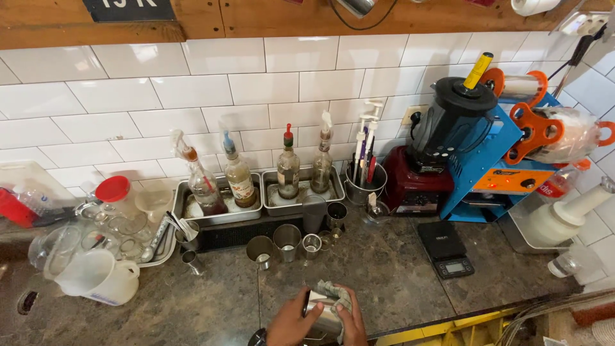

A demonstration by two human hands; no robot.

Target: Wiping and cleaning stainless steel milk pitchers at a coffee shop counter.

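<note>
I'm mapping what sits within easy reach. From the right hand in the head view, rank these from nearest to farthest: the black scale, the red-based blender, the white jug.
1. Black scale: just to the right of the right hand.
2. Red-based blender: right, back by the wall.
3. White jug: far left on the counter.

Shiny metal cup [322, 318], soft grey cloth [337, 296], mottled stone counter [211, 307] — glossy white tiles [192, 90].

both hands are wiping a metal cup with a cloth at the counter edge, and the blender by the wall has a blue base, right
Not quite. The head view shows the blender on a dark red base, not blue; the blue thing is the machine beside it. The rest holds: the left hand and right hand hold a metal cup with a cloth at the counter edge.
</note>
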